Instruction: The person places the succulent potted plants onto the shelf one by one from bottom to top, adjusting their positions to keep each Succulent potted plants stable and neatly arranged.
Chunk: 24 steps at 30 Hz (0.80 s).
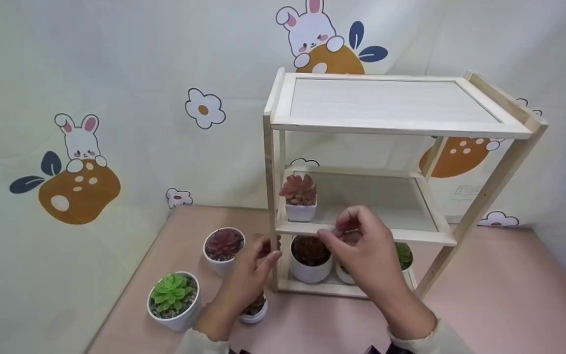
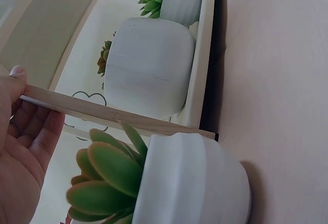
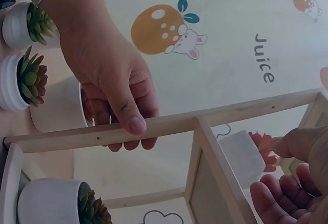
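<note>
My left hand [image 1: 246, 273] grips the left front post [image 1: 269, 196] of a pale wooden shelf unit, thumb on one side and fingers round the other, as the left wrist view also shows. In front of the middle shelf [image 1: 361, 196] is my right hand [image 1: 374, 255], fingers loosely bent and nothing visible between them. Left of it, a reddish succulent in a white pot [image 1: 300, 212] stands upright on that shelf's left end. The right thumb [image 3: 297, 146] overlaps its leaves in the right wrist view. Part of the lower shelf is hidden behind my right hand.
Below, a dark brown succulent pot [image 1: 311, 268] and a green succulent [image 1: 404, 254] sit on the bottom shelf. Left of the unit stand a dark red succulent [image 1: 224, 244], a bright green one [image 1: 171, 293] and a small pot [image 1: 254, 314] beside my left wrist. A patterned cloth [image 1: 130, 73] hangs behind.
</note>
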Each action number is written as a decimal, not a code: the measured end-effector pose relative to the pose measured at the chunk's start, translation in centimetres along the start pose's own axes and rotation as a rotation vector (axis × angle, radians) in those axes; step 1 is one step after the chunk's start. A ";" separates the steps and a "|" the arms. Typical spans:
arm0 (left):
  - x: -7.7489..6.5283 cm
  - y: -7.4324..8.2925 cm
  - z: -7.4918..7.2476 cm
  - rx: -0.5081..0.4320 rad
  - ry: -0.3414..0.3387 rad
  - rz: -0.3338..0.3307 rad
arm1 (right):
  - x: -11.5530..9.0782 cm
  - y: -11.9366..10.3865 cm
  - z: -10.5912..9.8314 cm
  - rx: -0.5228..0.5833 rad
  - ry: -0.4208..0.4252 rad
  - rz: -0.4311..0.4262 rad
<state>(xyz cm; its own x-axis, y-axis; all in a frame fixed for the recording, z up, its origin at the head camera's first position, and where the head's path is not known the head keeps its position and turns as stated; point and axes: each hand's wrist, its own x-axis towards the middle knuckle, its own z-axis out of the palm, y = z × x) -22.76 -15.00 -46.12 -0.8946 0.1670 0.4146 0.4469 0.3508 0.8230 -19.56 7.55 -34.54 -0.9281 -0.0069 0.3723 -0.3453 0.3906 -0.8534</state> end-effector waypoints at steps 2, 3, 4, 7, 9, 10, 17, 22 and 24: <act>0.0 0.0 0.0 -0.012 -0.001 -0.004 | -0.6 0.3 -0.7 0.000 0.002 0.020; 0.0 0.0 -0.1 -0.011 -0.002 -0.007 | -1.0 0.4 -1.1 0.005 0.005 0.025; 0.0 0.1 -0.1 -0.013 -0.003 -0.010 | -1.3 0.6 -1.5 0.005 0.007 0.030; 0.0 0.2 -0.1 -0.013 -0.008 -0.034 | -2.2 1.4 -2.8 0.003 0.027 0.051; -0.1 0.2 -0.1 -0.016 -0.015 -0.052 | -2.8 2.0 -3.6 -0.001 0.045 0.056; -0.1 0.2 0.0 -0.020 -0.016 -0.057 | -3.1 2.2 -4.1 -0.015 0.055 0.061; -0.2 0.2 -0.2 0.024 -0.011 -0.031 | -4.5 4.1 -7.0 -0.095 0.154 0.048; -0.2 0.1 -0.2 0.053 -0.016 -0.031 | -4.7 5.3 -8.8 -0.102 0.233 0.028; -0.2 0.1 -0.2 0.062 -0.018 -0.033 | -4.7 5.7 -9.5 -0.104 0.263 0.037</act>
<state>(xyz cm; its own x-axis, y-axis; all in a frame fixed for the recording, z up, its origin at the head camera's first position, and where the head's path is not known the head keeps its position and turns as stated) -22.50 -15.19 -46.01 -0.9092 0.1702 0.3800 0.4160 0.4130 0.8102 -15.89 18.59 -37.69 -0.8669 0.2427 0.4354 -0.2834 0.4785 -0.8311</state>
